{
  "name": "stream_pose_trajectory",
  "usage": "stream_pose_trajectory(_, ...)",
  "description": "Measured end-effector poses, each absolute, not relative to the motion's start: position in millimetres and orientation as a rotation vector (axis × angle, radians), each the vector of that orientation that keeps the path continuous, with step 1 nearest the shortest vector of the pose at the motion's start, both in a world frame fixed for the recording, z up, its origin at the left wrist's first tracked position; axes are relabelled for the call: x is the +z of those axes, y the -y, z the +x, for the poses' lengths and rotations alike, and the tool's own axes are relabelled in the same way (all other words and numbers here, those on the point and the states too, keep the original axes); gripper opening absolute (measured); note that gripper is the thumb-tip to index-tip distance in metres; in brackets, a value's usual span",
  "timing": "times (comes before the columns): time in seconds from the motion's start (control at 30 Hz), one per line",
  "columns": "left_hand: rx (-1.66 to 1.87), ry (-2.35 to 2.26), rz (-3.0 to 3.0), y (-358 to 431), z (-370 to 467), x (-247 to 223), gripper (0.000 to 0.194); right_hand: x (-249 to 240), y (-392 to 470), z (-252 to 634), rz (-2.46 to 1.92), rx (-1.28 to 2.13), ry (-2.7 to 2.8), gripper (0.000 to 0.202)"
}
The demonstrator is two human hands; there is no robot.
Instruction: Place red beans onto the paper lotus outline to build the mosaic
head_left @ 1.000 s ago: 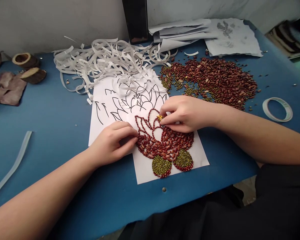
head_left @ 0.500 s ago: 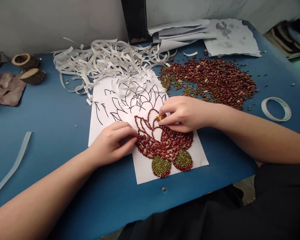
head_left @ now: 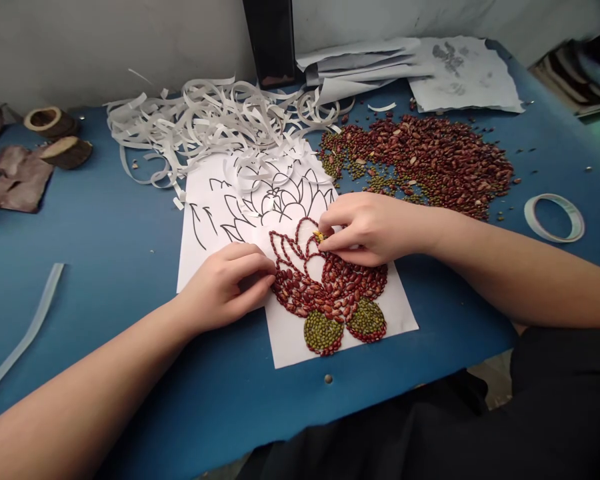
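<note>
A white sheet [head_left: 400, 313] bears a flower shape of red beans [head_left: 350, 287], with two round patches of green beans [head_left: 323, 331] at its lower end. Over the upper right of the bean flower is my right hand [head_left: 363, 227], its fingers closed beside a few yellow pieces [head_left: 319, 236]; whatever its fingertips pinch is too small to make out. My left hand [head_left: 235, 283] rests at the flower's left edge, thumb and fingers curled together, with the fingertips against the beans. Behind them lies a line drawing of a flower [head_left: 277, 200], partly covered by paper strips.
Curled paper strips [head_left: 205, 123] heap at the back. A pile of red and green beans [head_left: 440, 157] lies back right, near a tape roll [head_left: 554, 218] and crumpled papers [head_left: 465, 73]. Wooden pieces [head_left: 66, 152] sit at left, above a pale strip [head_left: 35, 327].
</note>
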State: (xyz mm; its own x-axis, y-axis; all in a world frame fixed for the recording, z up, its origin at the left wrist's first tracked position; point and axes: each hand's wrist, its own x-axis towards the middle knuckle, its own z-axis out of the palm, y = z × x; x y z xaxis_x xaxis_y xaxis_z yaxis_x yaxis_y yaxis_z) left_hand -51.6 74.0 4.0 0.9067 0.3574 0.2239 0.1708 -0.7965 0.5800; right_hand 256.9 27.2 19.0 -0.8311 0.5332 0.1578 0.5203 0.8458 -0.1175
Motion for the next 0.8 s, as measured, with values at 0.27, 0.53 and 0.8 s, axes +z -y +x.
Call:
stream_pose_trajectory(0.27,0.443,-0.380,2.499,-73,-51,4,0.013,25,-32,267,-0.946,0.088,2.704,0.020)
stream_pose_trajectory(0.53,0.441,-0.396,2.476,-74,-52,4,0.014,32,-42,285,-1.454,0.127,2.562,0.025)
stream_pose_trajectory(0.8,0.455,-0.398,2.464,-74,-52,2,0.014,12,-59,307,-1.620,0.151,2.423,0.026)
